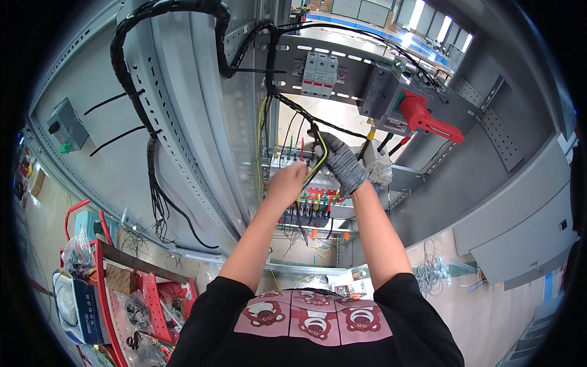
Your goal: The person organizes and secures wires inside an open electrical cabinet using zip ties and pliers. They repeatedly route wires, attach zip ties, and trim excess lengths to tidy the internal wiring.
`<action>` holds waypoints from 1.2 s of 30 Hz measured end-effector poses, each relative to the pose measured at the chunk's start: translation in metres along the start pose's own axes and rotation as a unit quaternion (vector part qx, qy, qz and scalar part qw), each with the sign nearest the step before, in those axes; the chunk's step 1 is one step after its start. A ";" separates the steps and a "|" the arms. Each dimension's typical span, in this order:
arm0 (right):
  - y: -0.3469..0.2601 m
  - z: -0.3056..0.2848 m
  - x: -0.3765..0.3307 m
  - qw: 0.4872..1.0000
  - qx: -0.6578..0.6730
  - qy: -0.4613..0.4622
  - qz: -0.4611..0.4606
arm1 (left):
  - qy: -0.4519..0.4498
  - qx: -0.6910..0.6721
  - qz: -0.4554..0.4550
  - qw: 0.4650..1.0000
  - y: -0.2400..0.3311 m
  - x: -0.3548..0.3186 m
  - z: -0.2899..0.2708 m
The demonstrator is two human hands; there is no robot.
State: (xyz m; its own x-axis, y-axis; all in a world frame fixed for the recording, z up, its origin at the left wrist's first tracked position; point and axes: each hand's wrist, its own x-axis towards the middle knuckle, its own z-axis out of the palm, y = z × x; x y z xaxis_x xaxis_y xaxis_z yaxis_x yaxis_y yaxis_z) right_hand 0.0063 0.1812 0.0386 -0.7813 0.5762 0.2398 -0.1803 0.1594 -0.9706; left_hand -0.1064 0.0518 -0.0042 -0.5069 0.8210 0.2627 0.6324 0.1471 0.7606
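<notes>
clock directions are taken from the middle of the picture. the task's thing, a yellow-green wire [326, 150], is inside the open cabinet [428, 189], near the middle toward 1 o'clock, running together with dark wires. the gloved right hand [341, 160], toward 2 o'clock, is bent around this wire and seems to grasp it. the bare left hand [287, 185], almost at the centre, is just beside the wire; it is blurred, so i cannot tell whether its fingers hold something.

as i judge, the wiring is partly done. at 12 o'clock, a wrapped black harness [271, 67] already runs down beside the white breakers [320, 73], and a branch crosses toward the switch with the red handle [431, 117] at 2 o'clock. on the door panel at 10 o'clock, the black bundle [142, 109] is also wrapped and attached.

what looks left is the ends. between 8 and 9 o'clock, the loose wires [161, 227] of the door bundle hang free. just below the hands, toward 5 o'clock, coloured wires stand at the terminal row [317, 208]; which ones are really fastened there is too small to tell.
</notes>
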 end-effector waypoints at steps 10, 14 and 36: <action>-0.110 0.023 -0.079 0.797 -0.587 0.114 -0.088 | -0.033 -0.519 -0.036 0.853 0.061 0.020 -0.006; -0.087 0.062 -0.129 0.795 -0.605 -0.041 -0.013 | -0.036 -0.425 -0.023 0.904 0.082 0.005 -0.010; -0.026 0.017 -0.040 0.977 -0.092 0.190 -0.033 | -0.076 -0.323 0.092 0.939 0.098 -0.128 -0.068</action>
State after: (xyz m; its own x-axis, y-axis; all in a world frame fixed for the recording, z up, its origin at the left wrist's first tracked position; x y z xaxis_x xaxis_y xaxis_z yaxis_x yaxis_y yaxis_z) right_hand 0.0319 0.1403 0.0535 -0.4872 0.8104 0.3254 -0.0842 0.3272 -0.9412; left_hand -0.0193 -0.0761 0.0774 -0.3037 0.8763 0.3740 0.1892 -0.3293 0.9251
